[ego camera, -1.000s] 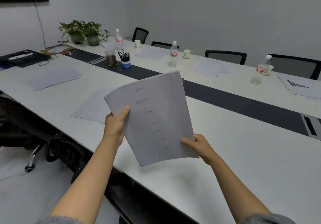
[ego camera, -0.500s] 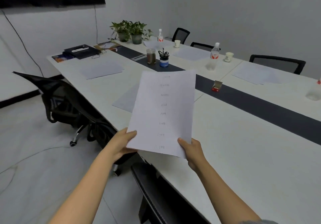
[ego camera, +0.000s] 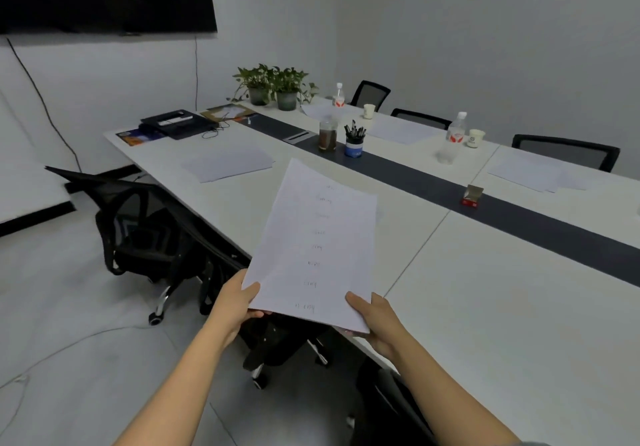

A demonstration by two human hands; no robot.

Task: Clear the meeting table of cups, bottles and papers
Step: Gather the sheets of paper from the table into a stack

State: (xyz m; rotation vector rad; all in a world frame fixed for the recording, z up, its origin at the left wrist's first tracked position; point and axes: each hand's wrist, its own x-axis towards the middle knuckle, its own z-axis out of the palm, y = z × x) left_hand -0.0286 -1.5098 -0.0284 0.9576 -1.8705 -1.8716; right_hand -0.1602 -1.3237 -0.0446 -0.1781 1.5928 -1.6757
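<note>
Held a thin stack of white printed paper sheets (ego camera: pixel 311 245) clear of the long white meeting table (ego camera: pixel 485 324), tilted away and hanging over the table's near edge. Pinched the stack's lower left corner with the left hand (ego camera: pixel 235 302), thumb on top, fingers curled underneath. Gripped the lower right corner with the right hand (ego camera: pixel 375 317) in the same way, thumb laid on the top sheet. Saw faint short lines of print down the top sheet, too small to read.

Found more on the table, all well apart from the held stack. Near side, further along: a loose pile of white sheets (ego camera: pixel 227 165). Far side: a second spread of white sheets (ego camera: pixel 398 130) and a third spread of white sheets (ego camera: pixel 533 174), in front of the black mesh chairs (ego camera: pixel 568 149). Counted two clear plastic bottles with red labels: the nearer bottle (ego camera: pixel 452 139) just beside a small white paper cup (ego camera: pixel 475 138), the farther bottle (ego camera: pixel 338 97) near another white paper cup (ego camera: pixel 369 111). On the dark runner strip (ego camera: pixel 536 224) down the table's middle: a glass jar of brown liquid (ego camera: pixel 327 134) just beside a blue pen holder (ego camera: pixel 354 142), and a small red box (ego camera: pixel 471 198) with its lid up. At the far end: two potted green plants (ego camera: pixel 273 85) and a flat black device (ego camera: pixel 178 123). Beside the near edge: a black office chair (ego camera: pixel 145 231).
</note>
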